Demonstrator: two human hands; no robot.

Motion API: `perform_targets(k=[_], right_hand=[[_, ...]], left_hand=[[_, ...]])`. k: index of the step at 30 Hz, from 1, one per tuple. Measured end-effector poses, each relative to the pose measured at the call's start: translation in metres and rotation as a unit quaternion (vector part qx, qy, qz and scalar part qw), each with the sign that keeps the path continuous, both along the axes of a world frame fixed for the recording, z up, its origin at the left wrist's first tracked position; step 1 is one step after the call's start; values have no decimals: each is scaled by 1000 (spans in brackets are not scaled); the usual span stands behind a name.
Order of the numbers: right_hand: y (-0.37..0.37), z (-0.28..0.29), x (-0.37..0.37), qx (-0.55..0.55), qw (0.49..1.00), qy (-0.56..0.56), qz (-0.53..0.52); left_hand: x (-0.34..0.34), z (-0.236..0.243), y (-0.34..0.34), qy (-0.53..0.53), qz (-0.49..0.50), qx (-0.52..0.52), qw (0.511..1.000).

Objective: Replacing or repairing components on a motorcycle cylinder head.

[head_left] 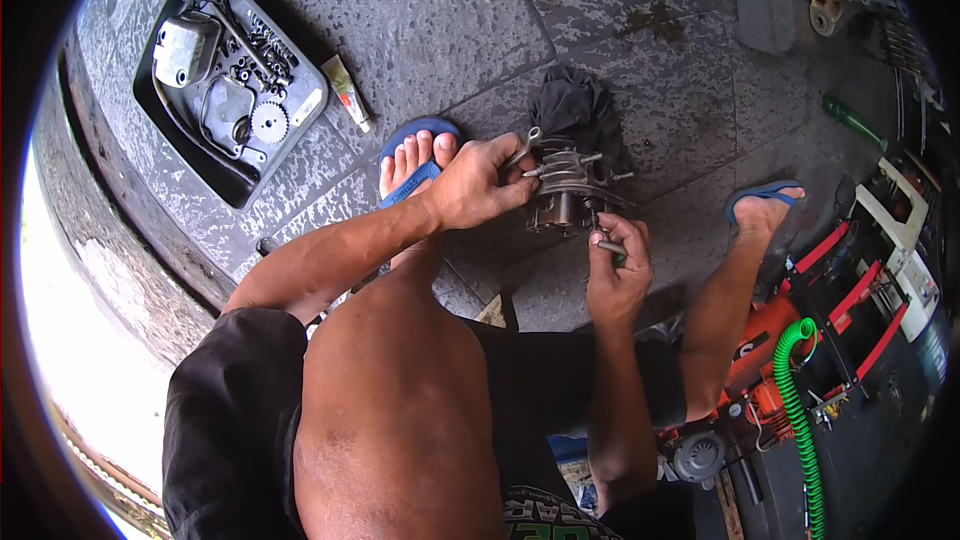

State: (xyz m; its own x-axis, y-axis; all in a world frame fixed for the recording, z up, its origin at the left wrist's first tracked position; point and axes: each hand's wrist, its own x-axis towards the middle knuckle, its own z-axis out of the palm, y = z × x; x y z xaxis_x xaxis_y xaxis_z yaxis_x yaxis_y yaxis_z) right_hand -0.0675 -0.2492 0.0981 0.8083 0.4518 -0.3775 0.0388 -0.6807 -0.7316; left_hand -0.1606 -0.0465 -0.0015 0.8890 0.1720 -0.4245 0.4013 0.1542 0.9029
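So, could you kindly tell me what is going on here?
A person is handling a metal mechanical part. The left hand holds a small ring-ended tool at its left side, while the right hand pinches a slim metal piece at its near edge. A dark cloth lies just beyond. Off to the left, a grey tray holds loose metal parts, with a tube beside it.

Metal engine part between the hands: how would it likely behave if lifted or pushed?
The engine part looks like solid metal, so it is probably stiff and fairly heavy for its size. Metal studs jut from its uneven body, so a push might rock or tip it rather than roll it.
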Motion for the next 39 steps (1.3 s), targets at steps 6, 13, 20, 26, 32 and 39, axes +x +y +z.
perform_targets(k=[6,13,20,26,32,39], right_hand=[[11,-4,11,-4,1000,-6,6],[16,-2,14,-4,1000,3,15],[15,-3,17,-17,1000,5,16],[21,-6,23,-4,1000,1,7],[41,-14,35,-6,999,41,6],[56,-43,48,-11,997,-52,-53]], left_hand=[[5,-9,3,8,10,12,1000],[5,-6,6,27,8,-5,1000],[7,-8,4,44,11,-15,999],[14,-13,6,33,25,-4,999],[22,-20,15,43,59,14,997],[34,-24,12,-1,62,-3,998]])
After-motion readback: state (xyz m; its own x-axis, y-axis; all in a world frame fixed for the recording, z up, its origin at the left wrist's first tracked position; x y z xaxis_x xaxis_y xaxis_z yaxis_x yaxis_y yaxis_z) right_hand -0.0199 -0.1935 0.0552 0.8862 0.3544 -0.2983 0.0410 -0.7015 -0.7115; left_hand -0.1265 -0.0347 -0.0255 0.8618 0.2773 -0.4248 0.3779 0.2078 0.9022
